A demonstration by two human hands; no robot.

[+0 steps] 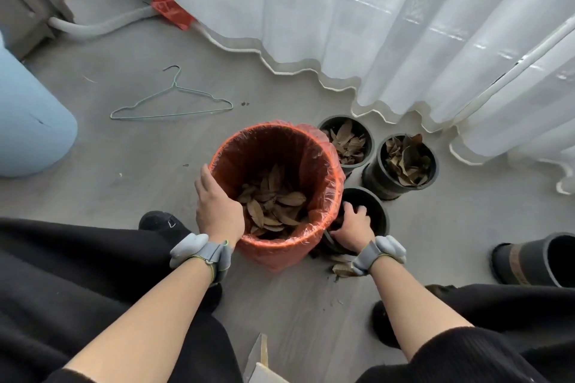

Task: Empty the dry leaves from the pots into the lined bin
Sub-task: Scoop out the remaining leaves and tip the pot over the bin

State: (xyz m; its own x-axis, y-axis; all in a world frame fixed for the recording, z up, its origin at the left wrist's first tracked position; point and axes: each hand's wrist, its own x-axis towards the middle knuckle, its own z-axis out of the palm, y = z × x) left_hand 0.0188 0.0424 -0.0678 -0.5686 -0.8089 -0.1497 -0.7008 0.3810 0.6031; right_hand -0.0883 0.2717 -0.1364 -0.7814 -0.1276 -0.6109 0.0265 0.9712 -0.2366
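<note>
Black sleeve (451, 354): the right forearm reached forward out of it, bare up to a grey wrist band (378, 253).
Spilled leaves (342, 269): a few lay on the floor (140, 158) just beside the right wrist.
Left hand (217, 208): fingers curled over the near-left rim of the bin (280, 253), holding it.
Right hand (353, 225): fingers hooked over the rim of the near pot (380, 211), gripping it.
Near pot: stood against the bin's right side, dark inside, no leaves showing around the hand. It was probably emptied.
Bin: upright with an orange liner and a layer of dry leaves (273, 205) at the bottom.
Left to do: the second pot (376, 183) and third pot (342, 117), just behind, were both full. About a third seemed done.
Curtain (373, 25): white, hanging behind the pots.
</note>
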